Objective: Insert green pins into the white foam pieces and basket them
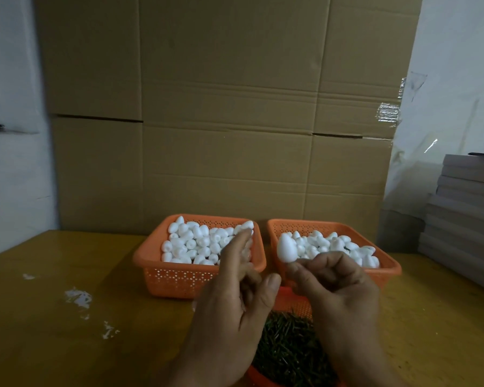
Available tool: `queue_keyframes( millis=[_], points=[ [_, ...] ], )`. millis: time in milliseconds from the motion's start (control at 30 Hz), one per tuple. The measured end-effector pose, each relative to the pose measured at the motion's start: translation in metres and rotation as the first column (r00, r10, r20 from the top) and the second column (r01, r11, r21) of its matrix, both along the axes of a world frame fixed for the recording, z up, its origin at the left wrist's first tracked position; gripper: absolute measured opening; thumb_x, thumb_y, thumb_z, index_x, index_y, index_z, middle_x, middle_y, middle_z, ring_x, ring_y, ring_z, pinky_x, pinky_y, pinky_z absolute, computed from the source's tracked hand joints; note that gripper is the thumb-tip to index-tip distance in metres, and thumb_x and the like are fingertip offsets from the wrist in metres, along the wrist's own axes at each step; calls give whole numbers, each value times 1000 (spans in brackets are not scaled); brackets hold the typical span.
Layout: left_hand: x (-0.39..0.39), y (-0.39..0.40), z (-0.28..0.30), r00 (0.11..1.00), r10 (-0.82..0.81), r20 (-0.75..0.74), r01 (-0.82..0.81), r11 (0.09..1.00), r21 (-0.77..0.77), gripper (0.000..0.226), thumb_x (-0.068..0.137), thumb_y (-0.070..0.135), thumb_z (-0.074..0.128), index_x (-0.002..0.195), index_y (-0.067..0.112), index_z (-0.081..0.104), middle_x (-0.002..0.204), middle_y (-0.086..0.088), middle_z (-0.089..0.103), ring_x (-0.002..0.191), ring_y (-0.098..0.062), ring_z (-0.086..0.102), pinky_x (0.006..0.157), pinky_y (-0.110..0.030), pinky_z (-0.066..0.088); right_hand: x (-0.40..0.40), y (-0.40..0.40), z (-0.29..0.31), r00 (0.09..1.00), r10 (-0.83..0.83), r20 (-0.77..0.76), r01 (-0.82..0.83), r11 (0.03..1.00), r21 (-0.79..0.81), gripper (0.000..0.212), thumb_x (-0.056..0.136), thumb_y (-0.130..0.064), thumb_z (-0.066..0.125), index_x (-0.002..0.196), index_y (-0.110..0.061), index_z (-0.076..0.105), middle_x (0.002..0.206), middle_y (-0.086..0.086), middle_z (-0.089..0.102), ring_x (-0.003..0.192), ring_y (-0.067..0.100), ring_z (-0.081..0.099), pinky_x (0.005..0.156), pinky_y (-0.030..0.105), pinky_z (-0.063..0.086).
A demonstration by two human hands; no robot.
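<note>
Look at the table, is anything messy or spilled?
Yes. Small white crumbs lie scattered on the yellow table, left of the left orange basket. They look like bits of foam, loose rather than binned. The rest looks tidy: the right hand holds one foam piece.

Three orange baskets [179, 277] (one of pins), two hands [229, 311]

No legible text showing, no labels, brands or numbers reading on any surface in the head view
</note>
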State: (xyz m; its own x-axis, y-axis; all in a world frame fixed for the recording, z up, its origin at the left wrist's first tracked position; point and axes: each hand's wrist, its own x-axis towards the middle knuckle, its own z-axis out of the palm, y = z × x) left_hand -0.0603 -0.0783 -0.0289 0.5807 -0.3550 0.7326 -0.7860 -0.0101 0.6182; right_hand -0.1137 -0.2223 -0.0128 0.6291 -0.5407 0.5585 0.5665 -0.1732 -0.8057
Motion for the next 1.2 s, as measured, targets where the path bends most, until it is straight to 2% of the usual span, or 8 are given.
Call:
queue_keyframes(
  millis=[167,333,433,533,700,800,1000,1200],
  points=[
    [3,-2,-10,997,50,-55,-45,995,91,45,93,68,39,135,54,31,85,17,63,79,-5,61,70,-12,41,40,-64,5,904,-412,-117,374,892,-254,21,78,-8,82,71,-15,64,70,-2,71,71,15,68,69,32,55],
    [0,-4,-11,994,70,-80,-55,982,183,65,82,75,32,141,49,35,91,25,59,83,-1,59,69,-12,38,72,-114,11,720,-656,-225,561,742,-368,20,83,-25,80,73,-25,62,72,-11,66,69,10,64,67,43,59],
    [-2,-4,-12,994,79,-80,-59,972,228,66,81,76,33,138,45,44,86,20,60,87,-2,59,74,-13,42,85,-129,13,640,-711,-292,564,692,-450,11,86,-32,76,84,-28,66,79,-14,65,75,12,64,72,44,59],
    [-2,-4,-12,993,101,-53,-84,963,256,44,91,65,43,128,43,52,86,19,62,89,1,59,72,-10,40,94,-137,9,564,-752,-342,528,647,-550,14,87,-39,73,95,-27,71,87,-7,68,82,17,64,71,34,53],
    [-2,-4,-10,994,108,-8,-101,948,301,19,94,58,52,112,52,47,103,32,56,91,4,58,70,-11,41,99,-139,4,441,-809,-388,469,576,-670,16,87,-26,65,75,-30,73,61,-13,51,55,6,45,51,20,31],
    [-2,-5,-11,993,115,6,-111,950,292,24,87,64,45,108,51,48,95,28,59,84,3,58,67,-12,38,101,-142,1,390,-832,-394,457,546,-702,26,82,-23,62,57,-24,62,58,-4,55,56,18,54,55,25,40],
    [-3,-5,-11,993,120,14,-118,949,291,21,86,64,44,101,50,48,94,30,60,87,5,58,72,-8,39,103,-150,-2,356,-843,-404,394,527,-753,27,86,-28,61,62,-18,68,62,3,62,57,21,59,52,26,41],
    [-2,-4,-8,992,120,-46,-98,939,330,10,94,56,53,101,50,49,84,26,63,82,6,59,71,-8,39,92,-148,-4,477,-811,-339,445,556,-702,24,87,-16,60,65,-13,69,61,5,64,57,24,60,55,35,53]
  ],
)
